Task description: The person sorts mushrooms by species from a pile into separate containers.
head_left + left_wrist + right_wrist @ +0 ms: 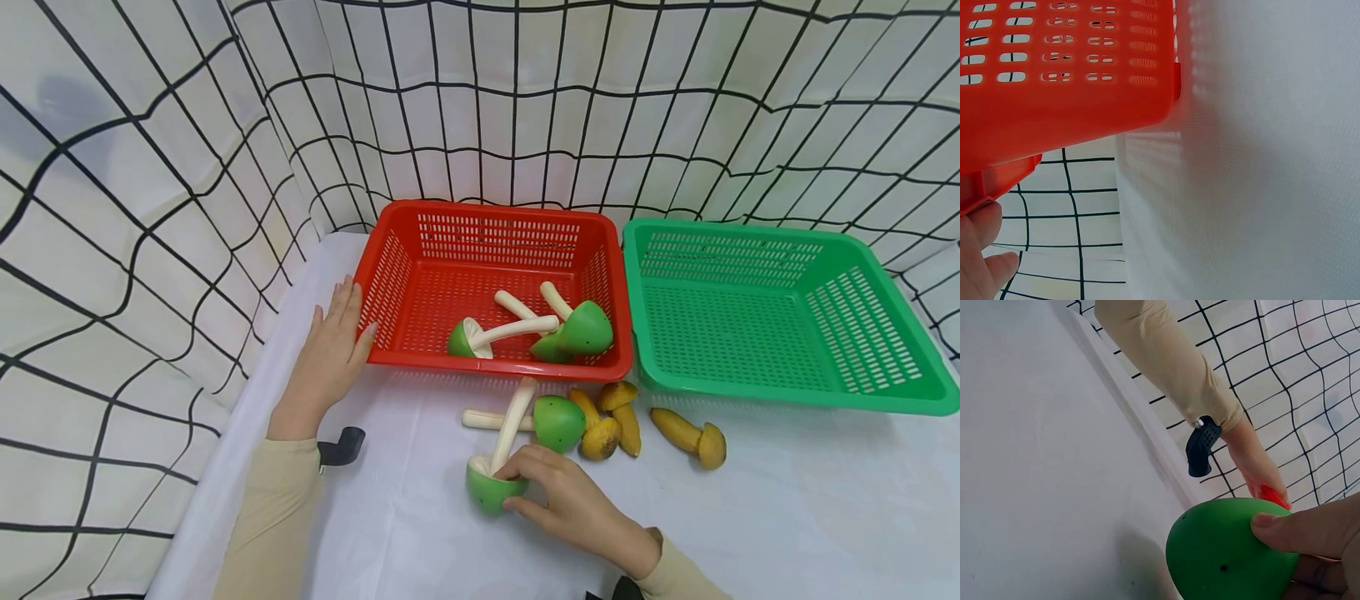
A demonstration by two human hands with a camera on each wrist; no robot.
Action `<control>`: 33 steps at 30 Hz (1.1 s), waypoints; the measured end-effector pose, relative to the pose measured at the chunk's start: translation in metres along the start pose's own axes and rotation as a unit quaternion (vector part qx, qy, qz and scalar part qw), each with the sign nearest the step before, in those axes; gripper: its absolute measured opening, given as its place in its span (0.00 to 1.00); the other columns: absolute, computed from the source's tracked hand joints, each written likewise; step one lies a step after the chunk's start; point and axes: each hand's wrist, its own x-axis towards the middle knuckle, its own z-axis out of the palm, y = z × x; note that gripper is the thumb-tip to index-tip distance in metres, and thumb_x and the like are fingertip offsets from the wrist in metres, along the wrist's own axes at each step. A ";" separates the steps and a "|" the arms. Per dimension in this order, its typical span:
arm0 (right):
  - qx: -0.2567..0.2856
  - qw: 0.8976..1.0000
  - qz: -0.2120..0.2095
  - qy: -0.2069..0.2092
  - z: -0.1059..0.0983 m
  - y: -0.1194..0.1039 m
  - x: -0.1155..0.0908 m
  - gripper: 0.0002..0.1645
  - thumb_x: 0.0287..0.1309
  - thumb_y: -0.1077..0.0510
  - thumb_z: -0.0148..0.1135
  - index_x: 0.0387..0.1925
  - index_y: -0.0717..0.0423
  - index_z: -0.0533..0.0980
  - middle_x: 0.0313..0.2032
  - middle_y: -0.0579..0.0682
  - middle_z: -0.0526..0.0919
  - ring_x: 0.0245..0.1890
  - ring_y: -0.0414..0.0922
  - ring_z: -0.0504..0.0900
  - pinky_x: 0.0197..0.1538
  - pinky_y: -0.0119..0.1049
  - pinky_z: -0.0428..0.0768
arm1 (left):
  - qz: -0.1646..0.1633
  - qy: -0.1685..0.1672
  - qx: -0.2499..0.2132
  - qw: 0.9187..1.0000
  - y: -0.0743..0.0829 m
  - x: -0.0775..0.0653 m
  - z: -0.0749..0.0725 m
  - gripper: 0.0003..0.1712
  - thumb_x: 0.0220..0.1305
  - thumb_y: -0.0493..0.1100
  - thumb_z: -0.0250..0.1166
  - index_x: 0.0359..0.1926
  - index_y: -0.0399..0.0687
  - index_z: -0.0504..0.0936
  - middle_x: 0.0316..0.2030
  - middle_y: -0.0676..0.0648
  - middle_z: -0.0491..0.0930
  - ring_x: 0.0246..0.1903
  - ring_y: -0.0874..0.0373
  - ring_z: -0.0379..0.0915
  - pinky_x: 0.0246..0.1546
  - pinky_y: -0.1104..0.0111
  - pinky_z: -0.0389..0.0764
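My right hand (558, 504) pinches a green-capped toy mushroom (491, 490) by its cap, with the white stem pointing up and away toward the red basket. Seen from the right wrist, the thumb presses on the smooth cap (1229, 550), which has dark dots. My left hand (326, 358) lies with fingers fairly straight at the left rim of the red basket (480, 367); the left wrist view shows its fingertips (985, 222) touching the rim. Several green-capped mushrooms (587, 327) lie inside that basket. Partly behind the held stem, another green-capped mushroom (558, 423) lies on the table.
To the right, a green basket (795, 396) stands beside the red one. Yellow-brown toy mushrooms (600, 439) sit on the white table (787, 525) in front of the baskets, one of them (690, 437) farther right. Black netting (517, 108) over white cloth surrounds the back and left side.
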 end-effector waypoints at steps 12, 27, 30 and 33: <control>0.072 0.997 -0.023 -0.009 -0.010 -0.013 0.000 0.17 0.47 0.65 0.71 0.41 0.53 0.77 0.39 0.42 0.80 0.39 0.35 0.76 0.42 0.29 0.78 | 0.004 0.006 -0.001 1.000 -0.001 0.000 0.001 0.35 0.72 0.46 0.45 0.70 0.27 0.47 0.71 0.33 0.44 0.71 0.41 0.37 0.66 0.43 0.40; 0.123 0.991 -0.060 -0.004 -0.032 -0.023 0.001 0.17 0.50 0.64 0.69 0.44 0.54 0.78 0.39 0.45 0.82 0.41 0.38 0.79 0.44 0.32 0.79 | 0.005 0.004 -0.002 1.000 -0.001 -0.001 0.001 0.35 0.72 0.46 0.45 0.70 0.27 0.46 0.71 0.33 0.43 0.71 0.41 0.37 0.66 0.42 0.40; 0.134 0.990 -0.053 -0.009 -0.039 -0.024 0.000 0.16 0.51 0.63 0.69 0.43 0.52 0.78 0.39 0.43 0.81 0.41 0.38 0.79 0.44 0.32 0.78 | 0.005 0.005 -0.002 1.000 -0.001 -0.001 0.002 0.36 0.72 0.47 0.45 0.70 0.27 0.46 0.71 0.33 0.43 0.71 0.41 0.37 0.66 0.42 0.40; 0.146 0.988 -0.054 -0.012 -0.047 -0.026 -0.001 0.16 0.52 0.63 0.68 0.43 0.51 0.78 0.39 0.42 0.81 0.40 0.37 0.78 0.43 0.32 0.78 | 0.005 0.006 -0.002 1.000 -0.002 0.000 0.002 0.36 0.72 0.47 0.45 0.70 0.27 0.46 0.71 0.33 0.44 0.71 0.42 0.37 0.66 0.42 0.40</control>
